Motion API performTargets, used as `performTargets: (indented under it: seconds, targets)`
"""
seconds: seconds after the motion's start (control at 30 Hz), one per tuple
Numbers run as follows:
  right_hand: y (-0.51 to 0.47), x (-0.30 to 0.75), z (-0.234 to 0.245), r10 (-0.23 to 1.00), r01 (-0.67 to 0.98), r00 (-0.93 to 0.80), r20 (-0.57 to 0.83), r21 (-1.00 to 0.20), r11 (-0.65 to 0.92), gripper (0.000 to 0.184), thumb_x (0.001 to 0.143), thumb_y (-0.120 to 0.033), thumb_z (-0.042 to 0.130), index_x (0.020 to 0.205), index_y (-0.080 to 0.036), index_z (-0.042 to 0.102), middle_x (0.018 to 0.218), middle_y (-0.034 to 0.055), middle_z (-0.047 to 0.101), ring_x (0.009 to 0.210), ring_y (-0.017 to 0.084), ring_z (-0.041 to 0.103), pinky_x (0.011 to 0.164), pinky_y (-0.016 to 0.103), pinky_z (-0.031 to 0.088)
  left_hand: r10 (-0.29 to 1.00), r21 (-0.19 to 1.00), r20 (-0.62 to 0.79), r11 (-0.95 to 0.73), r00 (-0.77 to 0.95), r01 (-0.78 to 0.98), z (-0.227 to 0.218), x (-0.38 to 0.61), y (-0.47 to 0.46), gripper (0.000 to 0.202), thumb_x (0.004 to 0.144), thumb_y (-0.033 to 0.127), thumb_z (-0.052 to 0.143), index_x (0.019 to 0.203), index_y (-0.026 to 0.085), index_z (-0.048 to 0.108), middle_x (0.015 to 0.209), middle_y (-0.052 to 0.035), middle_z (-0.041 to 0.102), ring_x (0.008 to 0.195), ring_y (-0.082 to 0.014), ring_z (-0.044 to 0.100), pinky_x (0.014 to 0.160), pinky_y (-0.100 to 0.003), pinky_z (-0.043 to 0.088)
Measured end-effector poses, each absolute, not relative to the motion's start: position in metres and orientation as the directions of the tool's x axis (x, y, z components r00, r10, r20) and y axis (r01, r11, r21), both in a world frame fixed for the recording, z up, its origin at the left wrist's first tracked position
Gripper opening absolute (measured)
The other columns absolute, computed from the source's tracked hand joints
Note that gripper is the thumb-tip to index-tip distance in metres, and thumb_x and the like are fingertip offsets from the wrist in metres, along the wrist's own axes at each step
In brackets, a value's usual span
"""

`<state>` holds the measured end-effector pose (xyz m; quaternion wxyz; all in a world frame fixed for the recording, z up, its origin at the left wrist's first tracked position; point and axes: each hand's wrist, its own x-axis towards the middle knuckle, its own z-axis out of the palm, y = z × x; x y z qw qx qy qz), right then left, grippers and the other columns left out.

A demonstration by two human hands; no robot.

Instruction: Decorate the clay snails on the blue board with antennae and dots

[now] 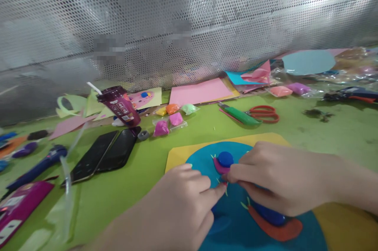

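Observation:
A yellow card point(177, 155) with a blue paper circle point(203, 154) on it lies in front of me. Small clay snails are on the circle: one with a magenta body and blue shell point(225, 159), one with a red body point(279, 230) and a blue shell partly under my right hand. My left hand point(189, 199) has its index finger stretched to a tiny red clay piece point(225, 184), the other fingers curled. My right hand point(271, 176) is pinched beside that piece; what lies between its fingertips is hidden. Thin light-green feelers stick out around the fingertips.
Behind the card lie a green cutter point(240, 116), red-handled scissors point(264, 114) and clay packets point(174, 119). At left are a phone point(118, 152), a dark cup point(119, 105) and a magenta tool point(23, 207). Pink paper point(201, 91) lies before a perforated metal panel point(189, 18).

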<state>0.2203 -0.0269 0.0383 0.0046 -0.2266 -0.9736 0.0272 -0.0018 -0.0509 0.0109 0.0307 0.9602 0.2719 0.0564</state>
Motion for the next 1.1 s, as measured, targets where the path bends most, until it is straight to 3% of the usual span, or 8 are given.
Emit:
performTargets:
  seconds: [0.4,0.77,1.1]
  targets:
    - [-0.0263,0.2211,0.0355,0.453,0.448,-0.89,0.049,-0.09,0.889,0.018,0.085,-0.016,0.04,0.085,-0.016,0.057,0.06,0.0015,0.055,0.05,0.012,0.042,0.046,0.026,0.025,0.494,0.044,0.13,-0.869,0.86,0.492,0.0072,0.0019,-0.0512,0.035,0.084,0.015,0.037,0.112,0.016,0.057,0.07,-0.0027,0.059,0.061,-0.0189,0.051,0.057,-0.035,0.043]
    - [-0.0278,0.2194,0.0386,0.48,0.476,-0.877,0.013,-0.097,0.874,0.017,0.084,-0.015,0.041,0.086,-0.017,0.058,0.062,0.0015,0.056,0.052,0.013,0.045,0.047,0.026,0.027,0.487,0.013,0.123,-0.872,0.865,0.489,0.0079,0.0028,-0.0524,0.038,0.083,0.015,0.037,0.116,0.013,0.055,0.072,-0.0043,0.06,0.062,-0.0203,0.053,0.057,-0.037,0.046]
    - [-0.0279,0.2197,0.0369,0.459,0.458,-0.888,0.03,-0.035,0.888,0.013,0.083,-0.016,0.042,0.079,-0.018,0.054,0.056,-0.0009,0.048,0.048,0.012,0.034,0.044,0.026,0.022,0.477,0.029,0.147,-0.878,0.866,0.478,0.005,0.0047,-0.0519,0.037,0.082,0.015,0.039,0.115,0.013,0.056,0.072,-0.0046,0.061,0.062,-0.0203,0.054,0.058,-0.037,0.046]
